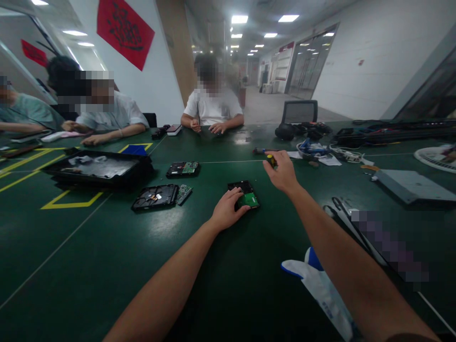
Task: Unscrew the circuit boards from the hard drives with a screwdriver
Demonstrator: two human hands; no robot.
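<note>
My left hand [228, 208] is laid across a hard drive [251, 200] flat on the table, fingers over its left part and thumb along its near edge. A green circuit board shows on the drive's upper face. Up and to the right, my right hand [284, 172] is closed around a small yellow-and-black screwdriver [272, 160]; only its handle end shows, and no tip can be made out. Left of my hands lie another hard drive [183, 169], a black drive casing [156, 197] and a loose circuit board [184, 194].
A black tray [103, 178] stands at the left beside yellow tape marks. Behind my right hand lies a dark tool [261, 151]. Cables [313, 149], a grey metal box [415, 185] and a white-and-blue glove [320, 289] are on the right. Several people sit across the table.
</note>
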